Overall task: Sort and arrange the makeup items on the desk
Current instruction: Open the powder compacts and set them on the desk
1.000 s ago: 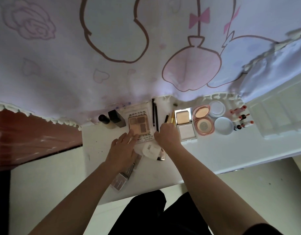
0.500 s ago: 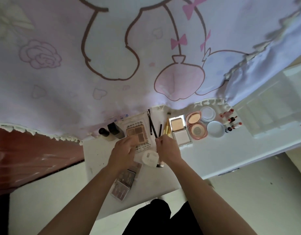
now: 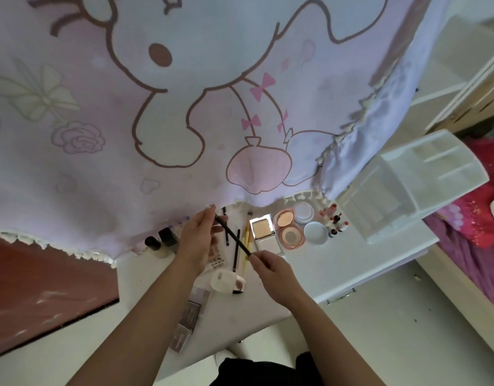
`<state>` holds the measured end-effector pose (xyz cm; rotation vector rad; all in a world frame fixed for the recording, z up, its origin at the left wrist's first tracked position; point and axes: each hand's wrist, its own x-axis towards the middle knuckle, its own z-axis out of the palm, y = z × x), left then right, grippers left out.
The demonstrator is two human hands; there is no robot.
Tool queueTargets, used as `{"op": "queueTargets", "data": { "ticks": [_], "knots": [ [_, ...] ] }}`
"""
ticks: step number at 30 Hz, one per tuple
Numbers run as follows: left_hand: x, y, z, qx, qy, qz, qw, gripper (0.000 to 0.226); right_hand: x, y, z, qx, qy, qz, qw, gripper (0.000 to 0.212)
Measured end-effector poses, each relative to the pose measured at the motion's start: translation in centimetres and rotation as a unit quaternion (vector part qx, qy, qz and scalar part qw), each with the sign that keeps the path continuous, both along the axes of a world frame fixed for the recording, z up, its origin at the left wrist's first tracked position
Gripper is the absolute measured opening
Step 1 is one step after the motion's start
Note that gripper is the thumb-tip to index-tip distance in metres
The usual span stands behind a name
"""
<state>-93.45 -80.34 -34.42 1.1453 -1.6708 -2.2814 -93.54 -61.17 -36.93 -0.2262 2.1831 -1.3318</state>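
Makeup pencil [image 3: 232, 234], dark, slants above the table [image 3: 310, 274], spanning the gap between hands: left hand [image 3: 195, 240] pinches its far end, right hand [image 3: 272, 270] pinches its near end.

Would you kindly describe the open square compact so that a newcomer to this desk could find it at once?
Start at the white desk under the hem of the pink cartoon curtain. Along that hem, the square compact lies open between the yellow pencils on its left and the round pink compact on its right. Unlike those neighbours, it is square, with a beige powder pan.
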Motion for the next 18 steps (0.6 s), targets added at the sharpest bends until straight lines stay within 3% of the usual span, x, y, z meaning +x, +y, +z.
{"op": "queueTargets", "data": {
  "ticks": [5, 9, 18],
  "knots": [
    [-0.2, 2.1, 2.3, 0.079, 0.032, 0.039, 0.996, 0.009, -1.8, 2.1, 2.8, -0.051, -0.043, 0.01, 0.998, 0.029],
    [-0.2, 4.8, 3.1, 0.081, 0.056, 0.017, 0.995, 0.012, -2.9, 3.6, 4.6, -0.014, 0.049, 0.056, 0.997, 0.031],
    [-1.4, 9.7, 3.0, 0.15, 0.037, 0.187, 0.97, 0.009, -4.3, 7.6, 6.2, 0.061, 0.209, 0.123, 0.968, 0.034]
  ]
}}
